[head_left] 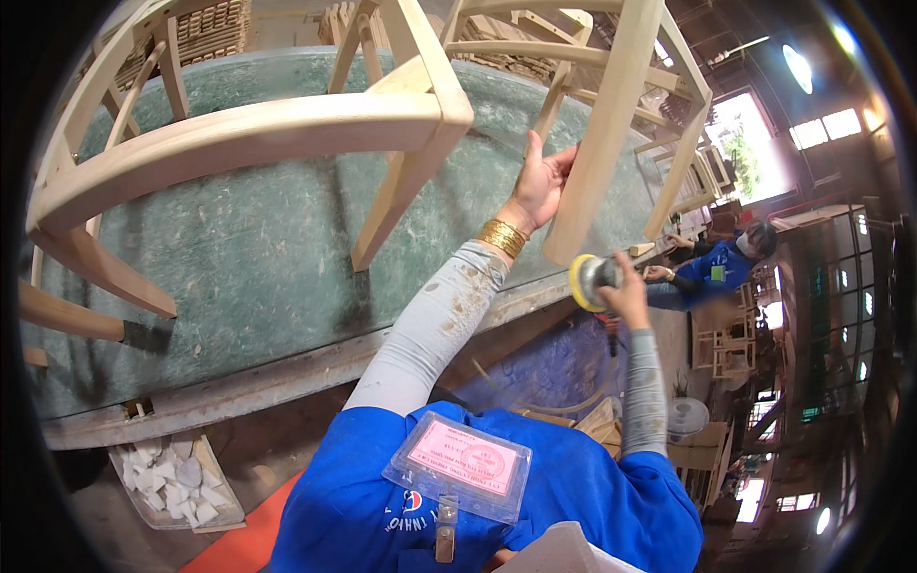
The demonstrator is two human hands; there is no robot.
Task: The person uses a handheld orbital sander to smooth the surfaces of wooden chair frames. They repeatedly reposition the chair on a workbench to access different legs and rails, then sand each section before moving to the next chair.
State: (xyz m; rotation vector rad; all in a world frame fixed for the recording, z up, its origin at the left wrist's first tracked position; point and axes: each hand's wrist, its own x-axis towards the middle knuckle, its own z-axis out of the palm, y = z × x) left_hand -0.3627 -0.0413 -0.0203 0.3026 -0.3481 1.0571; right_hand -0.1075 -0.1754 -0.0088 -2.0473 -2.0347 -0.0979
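Observation:
A pale wooden chair frame stands at the right of the green-topped workbench, one broad leg slanting toward me. My left hand is at that leg, its fingers passing behind the wood and its thumb pointing up; the fingertips are hidden. In my right hand is a small round sander with a yellow pad, close to the leg's lower end. A narrow gap seems to separate pad and wood. The sander is slightly blurred.
Another wooden chair frame takes up the bench's left side. Under the front edge sits a tray of white scraps. A hose hangs below the sander. Beyond, at the right, a co-worker in blue stands at the bench.

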